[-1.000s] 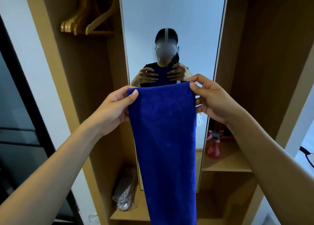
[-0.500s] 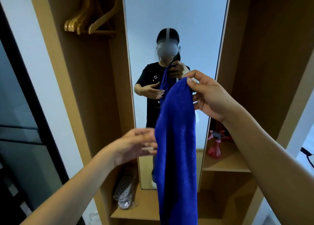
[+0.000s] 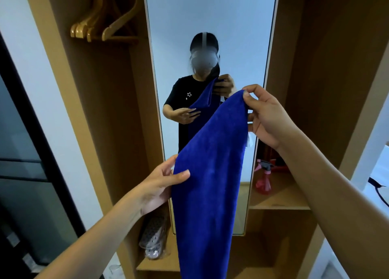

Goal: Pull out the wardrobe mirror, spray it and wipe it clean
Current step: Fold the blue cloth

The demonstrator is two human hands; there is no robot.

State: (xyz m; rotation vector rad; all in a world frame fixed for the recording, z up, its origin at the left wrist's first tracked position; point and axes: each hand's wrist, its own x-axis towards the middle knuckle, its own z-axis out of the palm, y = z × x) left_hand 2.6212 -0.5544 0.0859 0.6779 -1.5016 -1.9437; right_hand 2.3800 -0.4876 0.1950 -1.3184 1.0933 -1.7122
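Since half a second ago her left hand [image 3: 162, 186] has taken the blue cloth [image 3: 212, 173] by its left edge, thumb over the front and fingers behind, drawing that side outward. Her right hand [image 3: 267, 114] pinches the top corner up high, so the cloth hangs in a long drape before her. Behind it stands the tall mirror [image 3: 210, 26], pulled out of the wardrobe [image 3: 311, 68]. A pink spray bottle [image 3: 263, 177] sits on the shelf [image 3: 282, 203] to the right, wooden hangers [image 3: 105, 26] upper left.
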